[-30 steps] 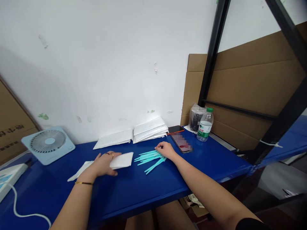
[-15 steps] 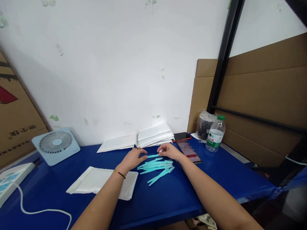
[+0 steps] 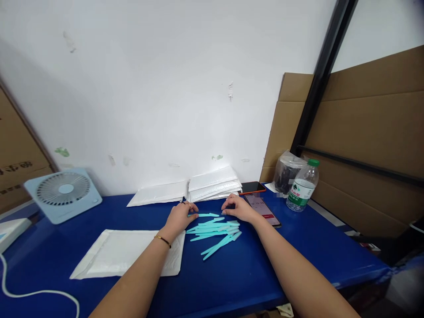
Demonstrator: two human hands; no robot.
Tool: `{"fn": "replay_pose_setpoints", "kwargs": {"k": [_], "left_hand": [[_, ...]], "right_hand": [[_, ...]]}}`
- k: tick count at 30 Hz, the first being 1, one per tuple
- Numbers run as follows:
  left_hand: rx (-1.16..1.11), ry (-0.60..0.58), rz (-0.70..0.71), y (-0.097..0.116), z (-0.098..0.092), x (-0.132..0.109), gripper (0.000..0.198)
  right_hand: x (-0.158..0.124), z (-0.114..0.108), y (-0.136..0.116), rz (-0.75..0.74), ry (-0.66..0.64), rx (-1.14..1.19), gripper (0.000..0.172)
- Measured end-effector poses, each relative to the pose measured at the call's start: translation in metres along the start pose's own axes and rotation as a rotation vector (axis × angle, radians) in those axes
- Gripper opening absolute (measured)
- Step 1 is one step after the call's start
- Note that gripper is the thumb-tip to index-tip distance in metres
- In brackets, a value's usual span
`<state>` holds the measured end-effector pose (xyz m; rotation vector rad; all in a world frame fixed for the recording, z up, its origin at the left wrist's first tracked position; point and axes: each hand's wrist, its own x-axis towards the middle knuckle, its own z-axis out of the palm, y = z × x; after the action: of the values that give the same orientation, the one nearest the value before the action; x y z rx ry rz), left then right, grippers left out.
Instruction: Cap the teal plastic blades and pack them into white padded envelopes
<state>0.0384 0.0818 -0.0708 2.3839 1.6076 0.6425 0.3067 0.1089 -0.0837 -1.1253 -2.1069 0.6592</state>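
Note:
Between thumb and fingers, my left hand (image 3: 182, 216) pinches one end of a teal eyebrow razor (image 3: 208, 215), which points right toward my other hand. My right hand (image 3: 236, 207) is just beyond the razor's far end, its thumb and fingers apart with nothing between them. Just nearer to me, a loose pile of similar teal eyebrow razors (image 3: 212, 227) lies on the blue table, some crossing one another. A white padded envelope (image 3: 115, 251) lies flat at the left, partly covered by my left forearm.
Against the wall are a stack of white padded envelopes (image 3: 215, 183) and another envelope (image 3: 159, 193). Two phones, one lit (image 3: 263, 210) and one dark (image 3: 251, 187), lie right of them. A water bottle (image 3: 302, 187) stands farther right. A blue fan (image 3: 64, 194) is at the left.
My right hand has let go of the razor's right end and moved slightly away. The left hand keeps its hold. The view has shifted a little.

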Motion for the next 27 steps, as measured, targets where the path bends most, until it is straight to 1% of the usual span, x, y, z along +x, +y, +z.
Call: {"fn": "replay_pose_setpoints", "kwargs": {"k": [2,4,7,9,11,14,16,18,20,22,25,27], "left_hand": [[-0.041,-0.032,0.009,0.003,0.000,-0.002,0.025],[-0.094,-0.108,0.023,0.006,0.001,-0.003,0.029],[-0.142,-0.204,0.022,0.008,0.004,-0.004,0.032],[-0.144,-0.237,0.016,0.008,0.006,-0.004,0.033],[-0.115,-0.235,0.015,0.009,0.006,-0.003,0.031],[0.003,-0.133,0.007,0.009,0.001,-0.002,0.026],[0.072,-0.064,-0.003,0.010,-0.003,-0.002,0.023],[0.083,-0.035,-0.019,0.011,-0.006,-0.003,0.020],[0.045,-0.040,-0.025,0.013,-0.006,-0.003,0.020],[-0.024,-0.073,-0.001,0.015,-0.004,-0.004,0.024],[-0.117,-0.174,0.081,0.017,0.001,-0.006,0.030],[-0.138,-0.221,0.111,0.017,0.005,-0.006,0.031]], "right_hand": [[-0.001,0.001,-0.007,-0.032,-0.022,-0.122,0.018],[-0.001,0.004,-0.013,-0.028,-0.079,-0.205,0.017],[0.000,0.009,-0.018,-0.006,-0.141,-0.261,0.016],[0.001,0.010,-0.019,0.002,-0.155,-0.269,0.015],[0.001,0.009,-0.019,-0.005,-0.155,-0.276,0.013],[0.001,0.006,-0.016,0.003,-0.107,-0.301,0.012],[0.001,0.002,-0.015,0.033,-0.064,-0.302,0.013],[0.000,-0.003,-0.015,0.070,-0.034,-0.279,0.013],[-0.003,-0.011,-0.016,0.093,-0.031,-0.245,0.015],[-0.007,-0.021,-0.019,0.096,-0.058,-0.207,0.018],[-0.013,-0.035,-0.021,0.073,-0.180,-0.164,0.020],[-0.015,-0.039,-0.021,0.059,-0.266,-0.169,0.022]]}}
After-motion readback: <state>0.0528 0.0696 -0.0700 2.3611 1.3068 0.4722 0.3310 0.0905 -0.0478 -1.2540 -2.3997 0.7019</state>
